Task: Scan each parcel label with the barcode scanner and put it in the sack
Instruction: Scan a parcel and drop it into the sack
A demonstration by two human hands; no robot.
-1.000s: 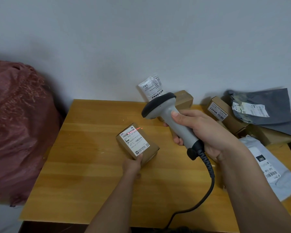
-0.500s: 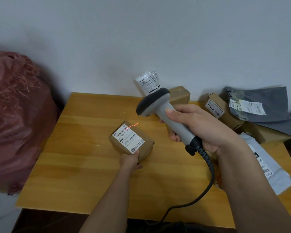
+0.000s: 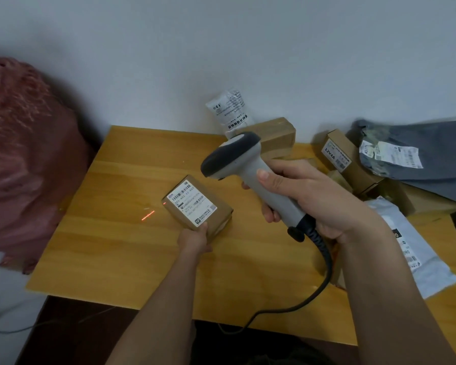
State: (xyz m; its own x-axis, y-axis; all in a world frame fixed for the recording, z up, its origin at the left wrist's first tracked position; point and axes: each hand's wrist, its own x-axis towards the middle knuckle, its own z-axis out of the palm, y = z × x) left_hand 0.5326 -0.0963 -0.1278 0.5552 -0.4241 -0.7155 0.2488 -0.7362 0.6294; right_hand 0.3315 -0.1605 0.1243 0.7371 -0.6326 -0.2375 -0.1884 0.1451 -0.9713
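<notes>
A small cardboard parcel (image 3: 198, 205), label (image 3: 192, 202) uppermost, is held at its near corner by the left hand (image 3: 195, 239) on a wooden table (image 3: 121, 248). Its long axis is set diagonally, from the near right toward the far left. A grey barcode scanner (image 3: 245, 175) is gripped by the handle in the right hand (image 3: 308, 196), head aimed down and left. The red scan line (image 3: 148, 215) is seen on bare wood just left of the parcel; the beam is judged to need swinging right, across the barcode. Unsorted parcels (image 3: 340, 156) are piled at right; a reddish sack (image 3: 24, 159) is slumped at left.
</notes>
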